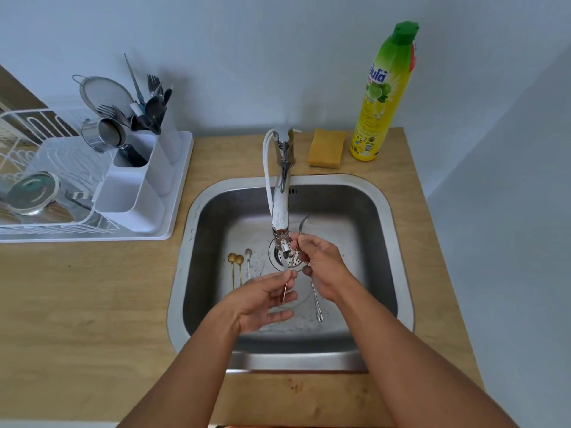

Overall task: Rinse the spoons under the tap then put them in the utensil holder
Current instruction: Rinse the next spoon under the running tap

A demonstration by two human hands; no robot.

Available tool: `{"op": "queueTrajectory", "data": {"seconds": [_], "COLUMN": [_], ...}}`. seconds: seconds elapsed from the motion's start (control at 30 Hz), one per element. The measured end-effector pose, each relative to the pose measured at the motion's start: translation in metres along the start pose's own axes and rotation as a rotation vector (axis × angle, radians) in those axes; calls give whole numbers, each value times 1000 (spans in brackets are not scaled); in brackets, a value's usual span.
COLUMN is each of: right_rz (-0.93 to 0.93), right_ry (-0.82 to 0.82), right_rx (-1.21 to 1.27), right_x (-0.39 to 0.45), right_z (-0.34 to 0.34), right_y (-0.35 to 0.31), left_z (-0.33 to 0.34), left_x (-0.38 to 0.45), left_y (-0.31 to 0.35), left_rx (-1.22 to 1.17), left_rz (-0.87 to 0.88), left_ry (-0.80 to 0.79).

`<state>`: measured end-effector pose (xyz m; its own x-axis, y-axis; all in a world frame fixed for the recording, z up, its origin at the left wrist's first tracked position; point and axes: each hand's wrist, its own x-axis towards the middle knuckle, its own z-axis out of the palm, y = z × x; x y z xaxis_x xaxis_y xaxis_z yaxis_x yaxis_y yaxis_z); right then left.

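From the wooden counter [92, 304] I look into the steel sink [383, 230], where my left hand [262, 304] pinches the handle end of a thin spoon [293, 257] and my right hand [321, 267] grips its middle. It runs near to far, bowl up beside the tap [281, 211]. Three more spoons [239, 267] lie left of my hands, another spoon [316, 301] under the right, and the utensil holder [139, 186] stands far left, nearer my left hand.

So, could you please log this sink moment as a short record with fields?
held spoon: silver spoon, bowl up, beside the tap outlet
left hand: pinches its handle end
right hand: grips it higher up
in sink: two gold spoons, small silver spoon, another silver utensil
utensil holder: left of sink, front compartment looks empty
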<state>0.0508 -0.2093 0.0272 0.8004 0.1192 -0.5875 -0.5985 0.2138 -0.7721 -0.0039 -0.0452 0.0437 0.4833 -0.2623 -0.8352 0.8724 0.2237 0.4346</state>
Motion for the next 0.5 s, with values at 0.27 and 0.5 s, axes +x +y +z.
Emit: {"op": "queueTrajectory", "data": {"seconds": [0.27, 0.5], "right_rz": [26, -60], "right_ry": [-33, 72], "right_rx": [120, -94], "right_x": [-7, 4], "right_z": [16, 15], "right_y": [11, 4], "left_z": [21, 13], "left_x": [15, -5], "left_y": [32, -16], "left_rx": [185, 493], "left_rz": [220, 402], "left_ry": [284, 413]}}
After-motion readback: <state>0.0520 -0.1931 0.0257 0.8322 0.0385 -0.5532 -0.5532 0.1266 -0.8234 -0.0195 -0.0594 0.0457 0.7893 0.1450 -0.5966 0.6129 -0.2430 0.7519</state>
